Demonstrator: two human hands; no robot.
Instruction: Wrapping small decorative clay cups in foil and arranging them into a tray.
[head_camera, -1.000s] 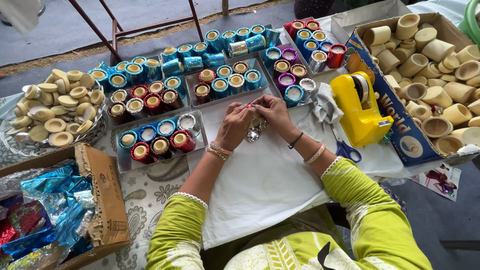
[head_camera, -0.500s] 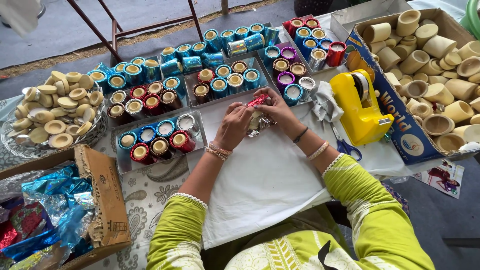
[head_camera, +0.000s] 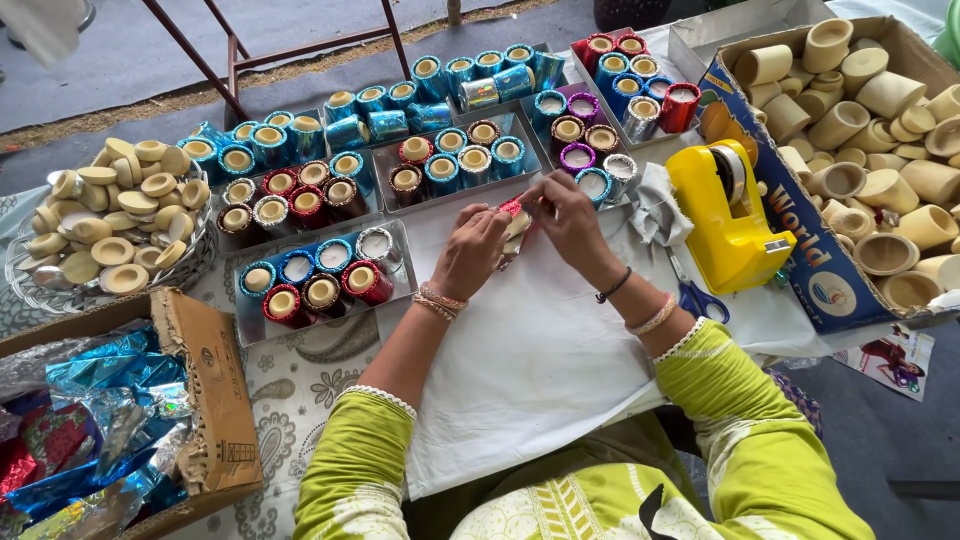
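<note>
Both hands meet over the white cloth (head_camera: 540, 390) on the desk, the left hand (head_camera: 470, 250) and right hand (head_camera: 565, 215) pinching a small red-foil-wrapped cup (head_camera: 516, 214) between pressed fingertips, so a slack grip could likely let the foil crease, tear or unwrap.

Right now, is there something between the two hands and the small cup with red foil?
Nothing visible does. The left hand and the right hand both already touch the red-foil cup, holding it between them above the white cloth.
</note>
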